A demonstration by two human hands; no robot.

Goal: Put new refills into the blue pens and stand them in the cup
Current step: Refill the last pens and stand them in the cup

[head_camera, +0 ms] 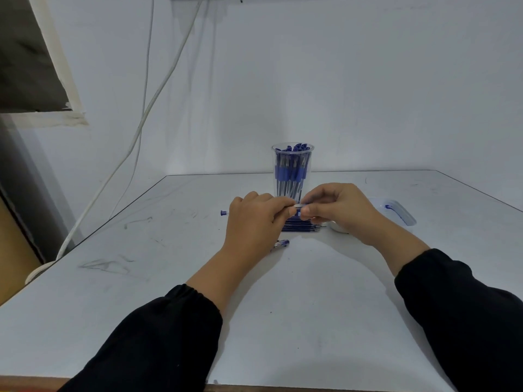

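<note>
A clear plastic cup [293, 168] stands at the middle of the table, filled with several blue pens. In front of it my left hand [254, 222] and my right hand [339, 210] meet, both pinching a blue pen [298, 208] held level between their fingertips. Below the hands lies a small heap of blue refills [301, 226]. A blue pen part [281, 244] lies under my left wrist, mostly hidden. A small blue cap [224, 213] lies to the left of my left hand.
A clear plastic box with a blue clip [400, 212] lies at the right behind my right hand. White cables [147, 114] hang down the wall at the left, past the table's left edge [85, 241]. The white tabletop [297, 321] is scuffed.
</note>
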